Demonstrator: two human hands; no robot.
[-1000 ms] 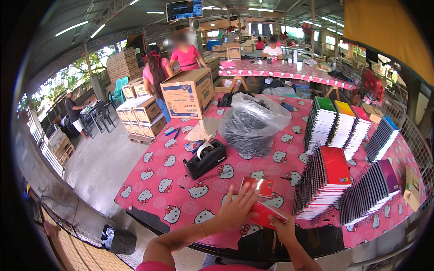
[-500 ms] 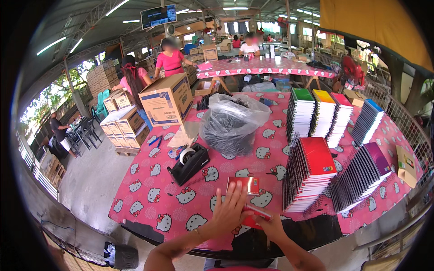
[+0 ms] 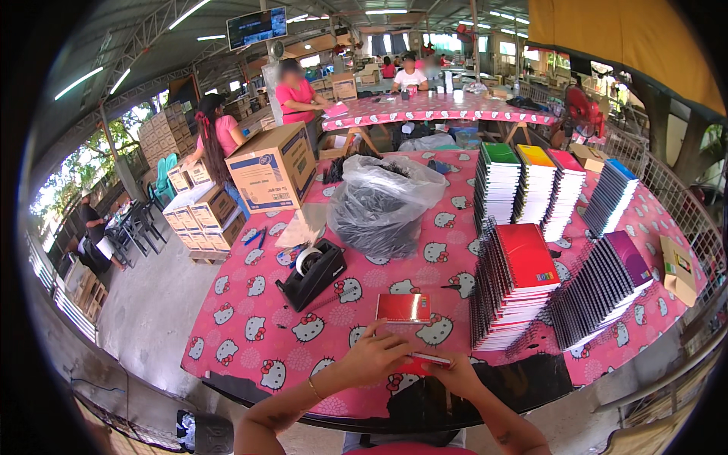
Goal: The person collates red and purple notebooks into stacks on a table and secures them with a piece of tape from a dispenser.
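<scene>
Long open-sided shed; tube lights under a grey metal roof, daylight and trees at the left of the frame. Bare concrete floor (image 3: pixel 144 303), left. Biggest piece of furniture: the near table (image 3: pixel 250 341), filling lower centre, in pink cloth printed with white cat faces; black surface shows along its front edge. Far table (image 3: pixel 425 108) at upper centre, same cloth. Orange curtain (image 3: pixel 629 45), upper right corner. Co-workers in pink tops stand upper left, near a pallet of cartons (image 3: pixel 201 216). Large carton (image 3: pixel 265 178) on the near table's far left corner; beside it, right, a clear bag (image 3: pixel 387 208) stuffed with dark material. Spiral notebooks stand in piles at the right: green, yellow, pink and blue behind, red pile (image 3: pixel 525 262) and purple pile (image 3: pixel 610 284) in front. Black tape dispenser (image 3: pixel 315 277), left of centre.

Right hand (image 3: pixel 459 375), bottom centre: closed on the right end of the held booklet (image 3: pixel 412 367), thumb on top. Left hand (image 3: pixel 375 355): half curled, fingertips at the booklet's left end; cannot tell if it grips. Booklet is red, tilted, a pale edge uppermost, cover partly hidden by fingers. Just beyond, flat on the cloth, a loose booklet (image 3: pixel 402 308): red, oblong, glossy, glare on its right half, small multicoloured mark at the right edge.
</scene>
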